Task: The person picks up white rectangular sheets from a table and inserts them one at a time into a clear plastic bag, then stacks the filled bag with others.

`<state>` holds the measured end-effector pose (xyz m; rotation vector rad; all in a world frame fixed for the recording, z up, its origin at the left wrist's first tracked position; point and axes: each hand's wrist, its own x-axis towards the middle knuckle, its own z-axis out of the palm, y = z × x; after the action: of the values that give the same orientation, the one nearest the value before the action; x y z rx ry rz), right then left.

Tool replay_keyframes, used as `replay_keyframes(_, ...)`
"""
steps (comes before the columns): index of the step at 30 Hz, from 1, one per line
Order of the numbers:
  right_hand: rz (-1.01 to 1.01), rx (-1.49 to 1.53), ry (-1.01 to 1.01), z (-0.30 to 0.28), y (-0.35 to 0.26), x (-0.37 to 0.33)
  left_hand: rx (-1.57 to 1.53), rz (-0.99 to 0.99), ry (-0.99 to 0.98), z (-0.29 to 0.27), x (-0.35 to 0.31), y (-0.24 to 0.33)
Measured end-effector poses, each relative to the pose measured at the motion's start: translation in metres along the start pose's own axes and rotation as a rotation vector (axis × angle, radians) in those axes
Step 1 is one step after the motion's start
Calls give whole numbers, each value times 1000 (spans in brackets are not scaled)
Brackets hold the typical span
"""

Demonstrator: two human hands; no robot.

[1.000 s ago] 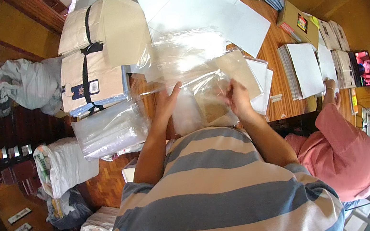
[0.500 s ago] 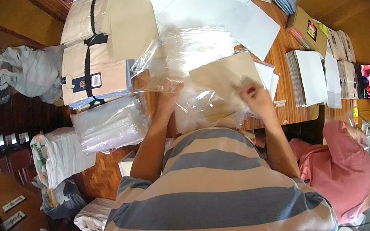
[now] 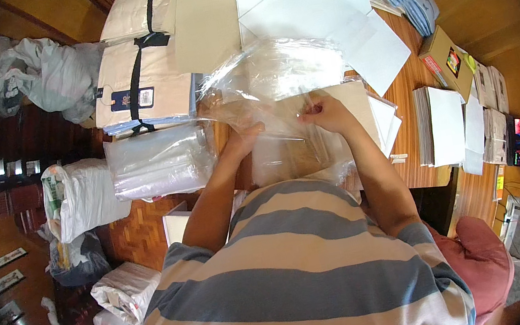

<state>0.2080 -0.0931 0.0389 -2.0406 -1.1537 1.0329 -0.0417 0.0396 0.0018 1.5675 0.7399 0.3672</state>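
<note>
Across the wooden table (image 3: 407, 113), white sheets (image 3: 318, 14) are spread beyond the left hand (image 3: 247, 139) and right hand (image 3: 329, 115). Between them, a clear plastic bag (image 3: 279, 124) is gripped by the left hand; the right is curled narrow against it, whether pinching cannot be told. By the right hand, a beige card (image 3: 357, 103) is partly hidden. Strapped bundles (image 3: 165, 68) are stacked left of the left hand, white boards (image 3: 448, 127) right of the right.

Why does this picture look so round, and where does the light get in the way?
Head view: the fisheye lens likely gives the round frame with black corners; head view: harsh glare whitens part of the clear plastic, hiding detail; head view: a patch at the lower left is washed out, while the upper left background looks dim.
</note>
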Motion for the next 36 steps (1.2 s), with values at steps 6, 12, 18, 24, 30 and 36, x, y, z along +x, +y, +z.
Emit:
replay_keyframes(6,12,364,-88,-9,-13,-6,38,-70,-32,-1,5,-22)
replay_keyframes(12,89,345,-70,-33,-23,-5,-125,-51,106,5,13,-32)
replay_keyframes(18,-105,-71,40,-10,-40,10,49,179,44,-5,4,-28)
replay_keyframes(24,67,197,-93,3,-31,32,-32,18,-33,-7,3,-41)
replay_keyframes(30,106,109,-190,-4,-59,25,80,37,-49,-10,3,-45)
replay_keyframes(36,-2,70,-181,1,-69,27,99,214,-23,-6,-6,-33)
